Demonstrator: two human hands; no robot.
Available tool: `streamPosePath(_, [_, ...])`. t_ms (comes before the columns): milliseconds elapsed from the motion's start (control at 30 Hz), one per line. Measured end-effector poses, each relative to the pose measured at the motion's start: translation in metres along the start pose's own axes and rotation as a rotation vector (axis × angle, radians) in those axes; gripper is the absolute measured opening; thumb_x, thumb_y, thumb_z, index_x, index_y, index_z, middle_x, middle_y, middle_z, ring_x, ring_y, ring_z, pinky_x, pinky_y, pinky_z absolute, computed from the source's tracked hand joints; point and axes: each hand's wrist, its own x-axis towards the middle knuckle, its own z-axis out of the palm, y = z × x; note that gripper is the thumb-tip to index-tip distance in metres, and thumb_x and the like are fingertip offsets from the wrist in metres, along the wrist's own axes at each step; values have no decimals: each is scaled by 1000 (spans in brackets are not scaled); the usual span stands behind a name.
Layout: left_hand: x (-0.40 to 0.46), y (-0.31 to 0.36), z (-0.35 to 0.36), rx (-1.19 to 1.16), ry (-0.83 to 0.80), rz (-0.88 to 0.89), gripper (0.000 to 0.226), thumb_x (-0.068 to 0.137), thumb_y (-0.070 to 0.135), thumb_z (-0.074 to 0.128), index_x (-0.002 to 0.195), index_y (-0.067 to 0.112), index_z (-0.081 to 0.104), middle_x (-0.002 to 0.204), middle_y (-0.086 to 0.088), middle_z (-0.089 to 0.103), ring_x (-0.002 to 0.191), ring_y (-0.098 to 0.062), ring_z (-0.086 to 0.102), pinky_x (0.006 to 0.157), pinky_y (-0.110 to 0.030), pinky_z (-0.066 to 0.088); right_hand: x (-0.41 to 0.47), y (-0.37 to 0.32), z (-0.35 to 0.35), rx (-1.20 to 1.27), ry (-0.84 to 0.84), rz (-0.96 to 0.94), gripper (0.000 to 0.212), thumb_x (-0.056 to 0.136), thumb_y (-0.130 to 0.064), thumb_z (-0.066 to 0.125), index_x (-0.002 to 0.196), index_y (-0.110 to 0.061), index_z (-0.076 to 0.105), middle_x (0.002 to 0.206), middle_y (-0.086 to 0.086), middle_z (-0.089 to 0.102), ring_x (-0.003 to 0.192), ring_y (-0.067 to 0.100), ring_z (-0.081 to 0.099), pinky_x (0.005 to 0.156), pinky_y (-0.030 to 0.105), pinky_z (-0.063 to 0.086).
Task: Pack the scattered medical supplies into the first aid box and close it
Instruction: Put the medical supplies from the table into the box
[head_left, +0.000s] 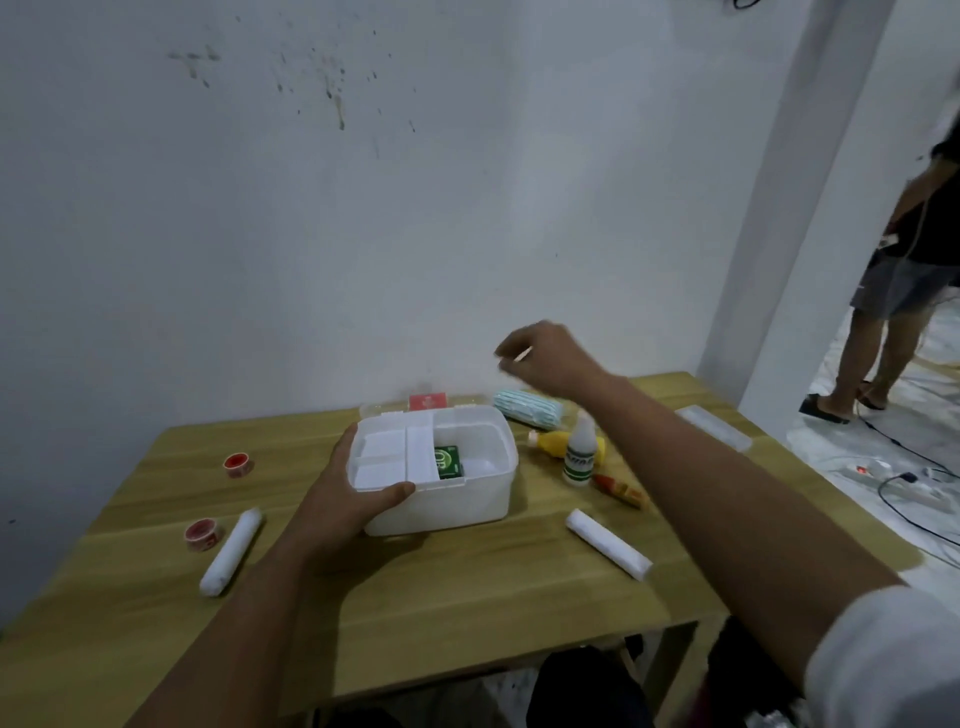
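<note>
Wooden table (467, 597) against a stained wall: your work surface, with the supplies lying loose around the box. First aid box (441, 467), white and translucent, stands open near the table's middle; its lid (415, 408) is tipped back behind it, a divided tray (395, 454) fills the left part, and a green packet (448, 461) already lies in the open right well.

Step in hand, as judged: packing is under way, little of it done. Outside the box lie two white gauze rolls (231, 552) (608, 543), a striped pack of masks (527, 410), a white bottle (581, 452) upright in front of a yellow bottle (566, 444) on its side, a small red tube (621, 488), and two red tape rolls (239, 464) (203, 534) at the left.

Your left hand (345, 493) steadies the box at its near-left corner — thumb laid over the rim, fingers curved round the side wall. Your right hand (545, 358) hovers above the masks, fingers drawn together and pinching a thin pale stick, too blurred to identify.

The next move calls for lowering that stick into a free compartment, then gathering the nearer items — keep the left hand bracing the box
</note>
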Motion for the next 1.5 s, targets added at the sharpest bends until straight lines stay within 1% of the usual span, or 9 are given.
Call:
streamPosePath(133, [3,-2,-1,-1,-11,0,118,67,51,87,163,38,20,146,16,41,127,-13,45,79,-19,45,-9,74,-41,-115,119,218,24,92,-16,68,113,-11,79,116,10,77,110,26,71,100,35,54])
streamPosePath(267, [2,-3,-3,7,-20,7,129,55,69,87,161,42,21,147,18,43,128,-12,46,82,-23,47,-41,164,-48,-329,-84,530,41,97,-26,61,135,-10,62,141,13,60,127,32,58,103,39,48])
streamPosePath(433, [3,-6,-4,-1,-19,0,121,61,63,90,160,44,22,148,19,45,131,-14,47,83,-22,47,-85,263,-35,-509,-371,682,53,83,-39,48,132,-57,39,142,0,54,122,29,58,102,48,49])
streamPosePath(500, [4,-5,-3,2,-4,-2,111,72,48,91,159,45,23,144,21,45,130,-13,47,81,-19,46,-97,262,-33,-465,-328,711,65,88,-27,54,149,-42,36,141,4,56,123,27,59,103,44,50])
streamPosePath(633, [3,-4,0,0,12,4,99,75,41,90,147,56,23,131,37,43,122,-6,49,80,-17,45,-100,246,-32,-450,-194,827,48,87,-21,64,134,-14,58,132,10,63,119,28,62,96,40,53])
streamPosePath(767, [4,-4,-1,-2,-1,12,100,73,43,89,149,54,24,129,42,41,122,-3,49,80,-17,45,-81,213,-47,-318,-50,694,30,92,-27,68,104,0,66,112,16,68,96,33,63,80,37,51])
streamPosePath(967, [3,-5,-5,6,-13,0,123,58,65,88,160,44,23,146,21,46,129,-11,49,83,-23,48,-31,122,-70,-107,94,390,59,78,-24,88,131,-6,68,134,13,68,122,30,63,100,36,48])
streamPosePath(1200, [2,-3,-5,10,-15,-22,117,68,53,92,161,43,21,143,21,44,130,-13,47,81,-20,46,-9,14,-49,-119,-263,23,58,76,-27,90,129,-15,71,128,0,72,100,12,65,88,25,47])
streamPosePath(1500, [2,-3,-5,17,-32,-24,133,51,76,87,161,44,20,150,20,43,131,-12,46,92,-31,48,-22,-36,35,-371,-488,-78,54,78,-36,87,129,-28,70,133,-5,63,126,22,55,103,50,37])
